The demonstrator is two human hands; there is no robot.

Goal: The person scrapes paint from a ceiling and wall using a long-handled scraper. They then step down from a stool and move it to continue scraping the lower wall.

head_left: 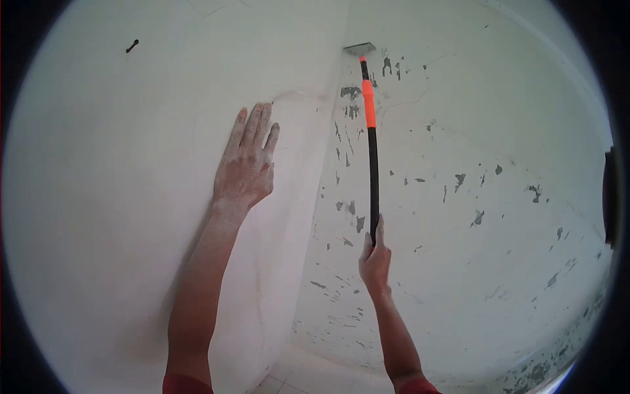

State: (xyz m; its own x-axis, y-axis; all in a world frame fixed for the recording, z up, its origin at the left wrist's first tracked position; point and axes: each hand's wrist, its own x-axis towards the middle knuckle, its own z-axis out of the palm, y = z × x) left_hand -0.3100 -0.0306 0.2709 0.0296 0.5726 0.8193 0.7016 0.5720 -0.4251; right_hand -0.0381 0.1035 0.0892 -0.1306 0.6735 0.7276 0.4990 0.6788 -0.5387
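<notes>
Long-handled scraper, black pole with orange sleeve (369, 105), is up against the chipped pale-green wall (446, 282); blade contact unclear. Right hand (376, 266) is closed round its lower end, finger along the pole. Left hand (244, 174), dusty, empty, spread on the smooth white wall (98, 164). Best: low, even blade angle, steady pressure.

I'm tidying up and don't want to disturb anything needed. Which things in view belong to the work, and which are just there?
Seemingly in use:
long-handled scraper, in the right hand
patchy wall, behind it
left wall, left hand spread against it

Apparently just there:
small dark thing, upper left
dark object, right edge, unidentifiable
</notes>
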